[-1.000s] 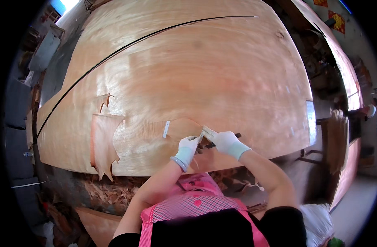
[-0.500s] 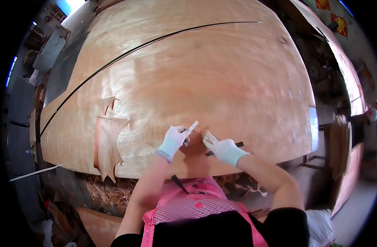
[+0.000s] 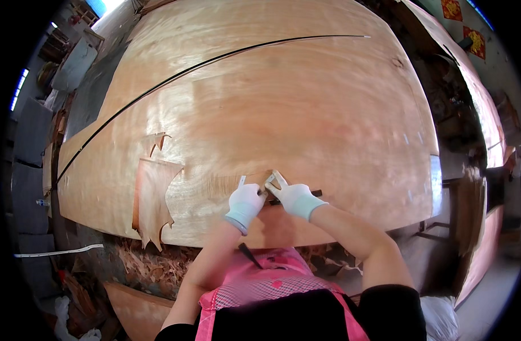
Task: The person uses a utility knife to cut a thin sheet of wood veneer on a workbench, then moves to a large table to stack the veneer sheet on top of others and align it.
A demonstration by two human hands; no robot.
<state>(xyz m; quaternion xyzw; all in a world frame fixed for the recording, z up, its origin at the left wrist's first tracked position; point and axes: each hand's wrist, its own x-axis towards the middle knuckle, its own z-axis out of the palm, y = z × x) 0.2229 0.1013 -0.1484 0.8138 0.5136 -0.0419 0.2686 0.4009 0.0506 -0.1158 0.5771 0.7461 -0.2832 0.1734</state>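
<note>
Both hands wear white gloves and meet low over a large pale wood veneer sheet (image 3: 328,119). My left hand (image 3: 246,203) is closed, with a small white strip (image 3: 241,181) sticking up beside its fingers. My right hand (image 3: 295,199) pinches a small pale piece (image 3: 270,179) close to the left fingertips; its exact kind is too small to tell. A dark bar-like tool (image 3: 316,194) shows on both sides of the right hand, apparently held under the palm. Darker-grained veneer lies just beyond the left hand.
A long thin black rod (image 3: 215,58) curves across the sheet. Torn veneer (image 3: 153,190) lies at the left. Veneer scraps (image 3: 152,267) are heaped below the near edge. A white strip (image 3: 58,252) juts out at lower left; a black handle (image 3: 249,254) rests against the pink apron.
My right hand has moved left, the dark tool with it, and its fingers now meet my left hand's. The white strip that pointed up and right from the left fingers no longer shows there.
</note>
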